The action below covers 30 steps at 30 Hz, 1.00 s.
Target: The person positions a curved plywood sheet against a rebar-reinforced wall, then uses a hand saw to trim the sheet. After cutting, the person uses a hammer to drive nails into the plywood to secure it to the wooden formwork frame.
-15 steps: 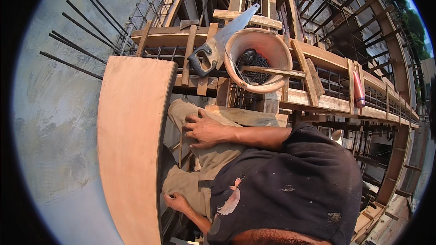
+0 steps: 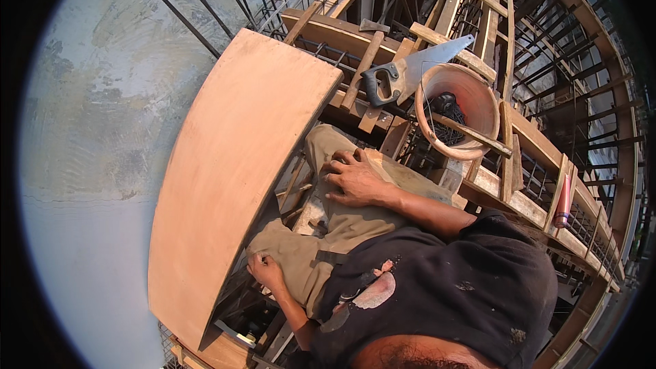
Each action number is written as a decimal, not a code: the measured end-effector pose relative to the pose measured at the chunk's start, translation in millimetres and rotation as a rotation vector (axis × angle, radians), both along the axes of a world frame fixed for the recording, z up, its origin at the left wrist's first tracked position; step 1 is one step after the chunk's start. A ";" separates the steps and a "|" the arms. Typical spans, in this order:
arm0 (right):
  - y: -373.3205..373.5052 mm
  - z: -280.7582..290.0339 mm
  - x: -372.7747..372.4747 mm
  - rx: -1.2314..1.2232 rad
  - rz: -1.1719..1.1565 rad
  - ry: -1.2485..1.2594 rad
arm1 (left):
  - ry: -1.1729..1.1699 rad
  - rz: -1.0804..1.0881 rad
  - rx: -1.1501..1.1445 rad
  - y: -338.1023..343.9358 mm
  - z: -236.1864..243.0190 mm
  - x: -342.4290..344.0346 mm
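My right hand rests on my raised right knee, fingers spread over the trouser cloth and holding nothing. Lower down, my left hand lies against my left thigh with its fingers curled together; whether anything small is between them is hidden. A large, smooth plywood panel stands just left of both hands, near the left fingers. Beyond my right hand, a handsaw with a dark handle lies beside a clay-coloured bucket of nails. A hammer with a wooden handle lies left of the saw.
Steel bars stick out at the upper left, before a grey wall. Timber formwork and a rebar cage run across the far side. A red tube-like container leans at the right. Gaps open between the timbers below my legs.
My view has turned, so the panel, saw and bucket appear tilted and farther right. My right hand stays on the knee and my left hand by the thigh.
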State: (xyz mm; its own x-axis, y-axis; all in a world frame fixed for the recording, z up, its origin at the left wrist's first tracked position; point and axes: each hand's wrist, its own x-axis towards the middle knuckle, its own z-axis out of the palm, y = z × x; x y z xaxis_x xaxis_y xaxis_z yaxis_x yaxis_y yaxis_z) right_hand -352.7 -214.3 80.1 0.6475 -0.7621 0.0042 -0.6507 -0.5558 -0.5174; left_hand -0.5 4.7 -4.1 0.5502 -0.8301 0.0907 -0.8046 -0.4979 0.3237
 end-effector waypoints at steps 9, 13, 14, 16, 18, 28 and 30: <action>0.5 -4.5 1.9 -0.086 -0.016 0.086 | 0.006 0.036 -0.037 -8.4 10.4 -10.6; -0.6 -1.5 3.5 -0.044 -0.004 0.111 | 0.039 0.029 -0.029 -7.1 12.7 -9.8; -0.4 -0.5 4.7 -0.033 0.004 0.115 | 0.034 0.024 -0.038 -6.1 12.5 -8.1; -0.1 -3.1 6.2 -0.038 -0.003 0.087 | 0.027 0.018 -0.054 -4.6 11.5 -6.8; 1.6 -4.7 5.3 -0.057 -0.007 0.084 | 0.035 0.037 -0.061 -6.1 8.9 -7.5; -0.4 -3.1 5.2 -0.052 0.007 0.078 | 0.039 0.046 -0.081 -5.8 5.2 -7.2; 0.6 -1.9 6.1 -0.056 0.002 0.096 | 0.036 0.048 -0.073 -2.6 3.6 -5.8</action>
